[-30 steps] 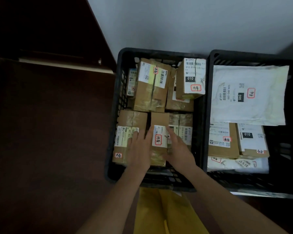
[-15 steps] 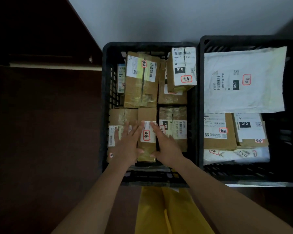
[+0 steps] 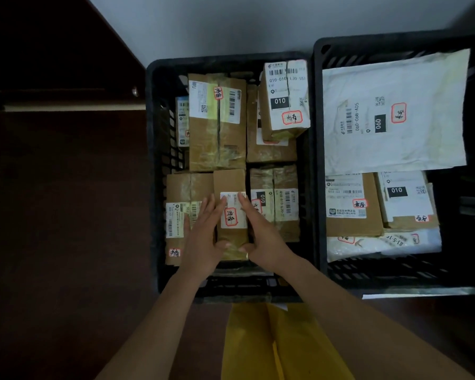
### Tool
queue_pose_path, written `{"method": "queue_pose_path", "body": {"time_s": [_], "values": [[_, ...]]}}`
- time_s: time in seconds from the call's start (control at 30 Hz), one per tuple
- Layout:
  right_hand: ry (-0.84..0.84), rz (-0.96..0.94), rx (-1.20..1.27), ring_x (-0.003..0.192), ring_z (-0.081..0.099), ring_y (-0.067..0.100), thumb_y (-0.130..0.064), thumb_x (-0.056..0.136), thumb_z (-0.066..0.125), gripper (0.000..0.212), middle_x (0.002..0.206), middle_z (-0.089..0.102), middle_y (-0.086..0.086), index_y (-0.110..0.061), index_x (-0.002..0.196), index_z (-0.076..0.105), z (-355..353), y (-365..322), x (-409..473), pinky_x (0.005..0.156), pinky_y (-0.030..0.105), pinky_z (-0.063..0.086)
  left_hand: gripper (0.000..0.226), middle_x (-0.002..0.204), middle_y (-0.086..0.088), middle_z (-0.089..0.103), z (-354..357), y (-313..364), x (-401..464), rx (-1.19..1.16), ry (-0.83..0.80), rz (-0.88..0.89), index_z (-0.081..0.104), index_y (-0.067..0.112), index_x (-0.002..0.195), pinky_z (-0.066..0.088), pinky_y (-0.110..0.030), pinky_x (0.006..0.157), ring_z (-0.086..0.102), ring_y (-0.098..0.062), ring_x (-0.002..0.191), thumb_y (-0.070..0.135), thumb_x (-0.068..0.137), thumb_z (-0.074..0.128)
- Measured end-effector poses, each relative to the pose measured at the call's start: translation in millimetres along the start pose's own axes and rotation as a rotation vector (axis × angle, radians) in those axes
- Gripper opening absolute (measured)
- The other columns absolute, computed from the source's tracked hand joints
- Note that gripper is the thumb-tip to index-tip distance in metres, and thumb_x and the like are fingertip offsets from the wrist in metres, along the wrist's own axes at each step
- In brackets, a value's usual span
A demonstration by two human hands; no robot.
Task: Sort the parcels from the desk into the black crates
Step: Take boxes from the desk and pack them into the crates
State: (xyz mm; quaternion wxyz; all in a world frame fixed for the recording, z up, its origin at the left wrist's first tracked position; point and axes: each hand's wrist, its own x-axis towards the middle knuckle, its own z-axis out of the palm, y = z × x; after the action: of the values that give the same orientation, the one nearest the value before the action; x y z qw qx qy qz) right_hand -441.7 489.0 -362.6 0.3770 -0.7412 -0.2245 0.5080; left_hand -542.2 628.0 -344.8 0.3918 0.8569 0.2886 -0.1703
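Note:
Two black crates stand side by side against the wall. The left crate (image 3: 152, 160) is packed with several brown cardboard parcels. A narrow brown parcel (image 3: 230, 185) with a white label and a red-ringed mark lies in its front row. My left hand (image 3: 203, 237) lies flat along that parcel's left side and my right hand (image 3: 265, 237) along its right side. The fingers of both are straight, and both thumbs touch its near end. The right crate (image 3: 318, 133) holds a large white mailer (image 3: 395, 111) on top of boxes.
A dark wooden floor lies left of the crates and a pale wall stands behind them. A yellow garment (image 3: 280, 344) hangs below my arms at the bottom of the view. A flat white bag (image 3: 381, 245) lies at the front of the right crate.
Both hands have stayed against the narrow parcel in the left crate. My thumbs have come round to its near end. The view has shifted a little.

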Motion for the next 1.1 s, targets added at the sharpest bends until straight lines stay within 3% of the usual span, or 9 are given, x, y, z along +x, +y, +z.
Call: {"method": "queue_pose_path", "body": {"time_s": [0.17, 0.33, 0.43, 0.53, 0.63, 0.73, 0.93, 1.1], "values": [[-0.026, -0.015, 0.099, 0.150, 0.014, 0.009, 0.012, 0.082, 0.066, 0.120, 0.164, 0.012, -0.012, -0.060, 0.148, -0.003, -6.9, 8.9, 0.0, 0.121, 0.045, 0.026, 0.099, 0.157, 0.017, -0.006, 4.5, 8.8, 1.9, 0.040, 0.005, -0.004, 0.002, 0.047, 0.146, -0.017, -0.038, 0.116, -0.015, 0.000, 0.146, 0.018, 0.085, 0.074], [-0.063, 0.024, 0.065, 0.149, 0.017, 0.007, 0.009, 0.083, 0.068, 0.121, 0.163, 0.014, -0.014, -0.069, 0.140, -0.005, -9.5, 5.4, 5.2, 0.120, 0.038, 0.028, 0.100, 0.158, 0.016, -0.017, -1.6, 12.5, 6.8, 0.256, -0.058, -0.072, -0.008, 0.044, 0.148, -0.020, -0.042, 0.115, -0.023, 0.000, 0.142, 0.024, 0.088, 0.070], [-0.071, 0.030, -0.011, 0.149, 0.011, 0.006, 0.004, 0.083, 0.071, 0.119, 0.165, 0.005, -0.014, -0.063, 0.141, -0.008, -10.0, -0.3, 4.5, 0.120, 0.027, 0.021, 0.102, 0.162, 0.009, -0.012, -4.5, 18.0, 9.7, 0.307, -0.026, -0.117, 0.000, 0.039, 0.154, -0.018, -0.047, 0.117, -0.022, -0.004, 0.143, 0.022, 0.085, 0.073], [-0.088, 0.006, -0.097, 0.148, 0.009, 0.004, -0.002, 0.082, 0.076, 0.117, 0.165, 0.002, -0.011, -0.051, 0.149, -0.007, -17.0, -1.9, 2.1, 0.120, 0.027, 0.017, 0.100, 0.164, 0.001, -0.010, -12.2, 26.3, 7.9, 0.357, -0.052, -0.136, 0.006, 0.038, 0.156, -0.011, -0.051, 0.120, -0.017, -0.012, 0.149, 0.023, 0.085, 0.074], [-0.098, -0.023, -0.271, 0.146, 0.022, 0.014, -0.010, 0.081, 0.079, 0.121, 0.165, 0.009, -0.002, -0.051, 0.150, -0.012, -30.1, -9.4, -4.4, 0.118, 0.035, 0.029, 0.100, 0.163, 0.000, -0.015, -19.8, 33.2, 0.1, 0.337, -0.069, -0.162, 0.003, 0.040, 0.155, -0.004, -0.052, 0.120, -0.019, -0.013, 0.149, 0.021, 0.087, 0.073], [-0.043, 0.002, -0.442, 0.146, 0.027, 0.027, -0.012, 0.085, 0.074, 0.114, 0.166, 0.002, 0.002, -0.051, 0.150, -0.011, -43.8, -25.1, -20.3, 0.112, 0.043, 0.038, 0.098, 0.164, -0.001, -0.013, -30.6, 41.2, -10.3, 0.392, -0.006, -0.166, -0.001, 0.041, 0.154, -0.005, -0.052, 0.119, -0.015, -0.014, 0.150, 0.020, 0.090, 0.069], [0.158, 0.015, -0.654, 0.152, -0.004, 0.029, -0.040, 0.080, 0.079, 0.118, 0.165, -0.007, 0.000, -0.050, 0.149, -0.017, -58.7, -59.0, -62.6, 0.121, 0.054, 0.005, 0.099, 0.163, -0.001, -0.018, -62.2, 74.9, -42.9, 0.469, 0.002, -0.131, -0.006, 0.041, 0.154, -0.001, -0.058, 0.117, -0.015, -0.020, 0.150, 0.042, 0.089, 0.069], [0.297, 0.051, -0.658, 0.150, -0.016, 0.029, -0.031, 0.084, 0.076, 0.115, 0.163, -0.020, -0.004, -0.050, 0.150, -0.016, -75.4, -92.5, -113.5, 0.118, 0.058, -0.004, 0.102, 0.163, -0.004, -0.017, -86.7, 105.1, -70.3, 0.513, 0.016, -0.051, -0.010, 0.040, 0.154, -0.002, -0.060, 0.118, -0.017, -0.023, 0.150, 0.034, 0.090, 0.069]]}}
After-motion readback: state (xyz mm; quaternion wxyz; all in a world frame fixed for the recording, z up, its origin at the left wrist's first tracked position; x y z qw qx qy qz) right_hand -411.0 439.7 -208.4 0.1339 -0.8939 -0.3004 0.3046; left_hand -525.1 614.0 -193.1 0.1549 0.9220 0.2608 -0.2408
